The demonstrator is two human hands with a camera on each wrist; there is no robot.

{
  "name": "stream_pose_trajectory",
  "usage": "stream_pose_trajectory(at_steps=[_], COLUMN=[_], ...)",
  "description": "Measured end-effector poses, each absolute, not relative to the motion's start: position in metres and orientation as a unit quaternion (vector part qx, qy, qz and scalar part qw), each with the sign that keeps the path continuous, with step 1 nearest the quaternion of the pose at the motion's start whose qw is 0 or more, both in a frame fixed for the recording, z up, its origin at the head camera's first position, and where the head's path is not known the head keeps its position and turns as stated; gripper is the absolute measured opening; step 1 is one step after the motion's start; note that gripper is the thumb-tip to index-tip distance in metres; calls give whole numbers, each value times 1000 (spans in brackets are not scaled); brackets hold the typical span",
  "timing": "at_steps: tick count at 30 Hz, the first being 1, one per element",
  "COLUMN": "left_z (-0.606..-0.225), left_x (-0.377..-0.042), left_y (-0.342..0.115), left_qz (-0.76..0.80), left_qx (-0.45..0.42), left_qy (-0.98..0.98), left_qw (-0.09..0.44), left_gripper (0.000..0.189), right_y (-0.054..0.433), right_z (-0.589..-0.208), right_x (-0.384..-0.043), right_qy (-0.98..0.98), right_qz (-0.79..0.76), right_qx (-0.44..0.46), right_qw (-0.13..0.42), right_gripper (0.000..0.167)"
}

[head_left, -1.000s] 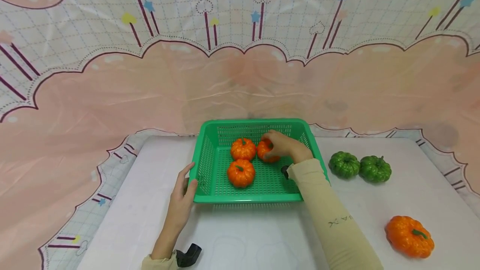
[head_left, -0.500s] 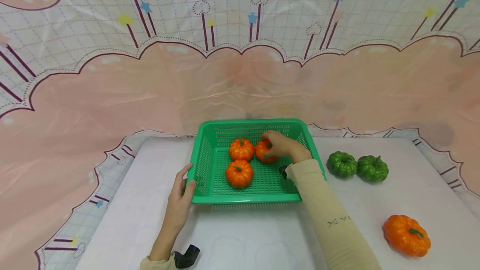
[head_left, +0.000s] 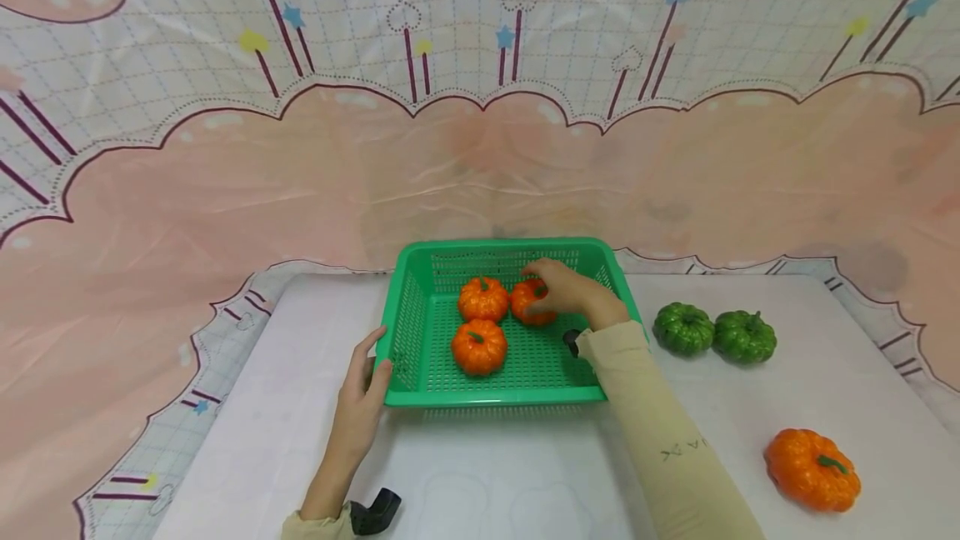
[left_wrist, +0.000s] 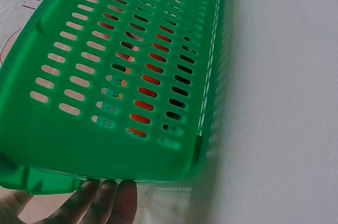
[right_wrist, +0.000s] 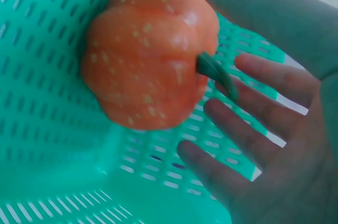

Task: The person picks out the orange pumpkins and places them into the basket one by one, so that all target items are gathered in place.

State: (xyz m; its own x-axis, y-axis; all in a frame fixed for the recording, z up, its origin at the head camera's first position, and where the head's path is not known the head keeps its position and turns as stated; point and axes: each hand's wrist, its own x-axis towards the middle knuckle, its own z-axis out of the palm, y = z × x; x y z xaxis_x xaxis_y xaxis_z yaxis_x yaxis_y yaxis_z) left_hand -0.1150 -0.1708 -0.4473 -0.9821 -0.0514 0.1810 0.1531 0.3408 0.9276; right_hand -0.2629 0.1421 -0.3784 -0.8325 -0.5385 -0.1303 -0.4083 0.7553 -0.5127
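Observation:
In the head view, my right hand (head_left: pixel 561 288) reaches into the green plastic basket (head_left: pixel 495 398), over the rightmost of three orange toy pumpkins. The right wrist view shows that pumpkin (right_wrist: pixel 148 60) with its green stem pointing toward the palm. My right fingers (right_wrist: pixel 248 134) are spread beside it, and the thumb lies over its edge. Two more pumpkins, a rear one (head_left: pixel 483 299) and a front one (head_left: pixel 479 347), sit to its left. My left hand (head_left: pixel 362 398) touches the basket's left side with fairly straight fingers; in the left wrist view its fingertips (left_wrist: pixel 124 203) meet the basket's edge.
Right of the basket, two green pumpkins, one (head_left: pixel 683 329) and another (head_left: pixel 745 337), stand side by side on the white table (head_left: pixel 517 473). Another orange pumpkin (head_left: pixel 813 471) lies nearer the front right. A patterned cloth (head_left: pixel 480 165) hangs behind the table.
The head view has shifted slightly. Both hands and the pumpkins keep nearly the same places; the right forearm has moved a touch to the right.

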Motion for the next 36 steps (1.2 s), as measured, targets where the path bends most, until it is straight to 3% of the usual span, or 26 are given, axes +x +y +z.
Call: stream_pose_trajectory(at_steps=[36], left_z=[-450], left_x=[-116], left_y=[-173], left_qz=[-576], left_qx=[-37], left_qy=[-813], left_qw=[84], left_gripper=[46], right_y=[171], right_z=[-350], right_x=[-216], right_qy=[932], right_qz=[-226], right_qx=[-266], right_qw=[96], right_gripper=[62])
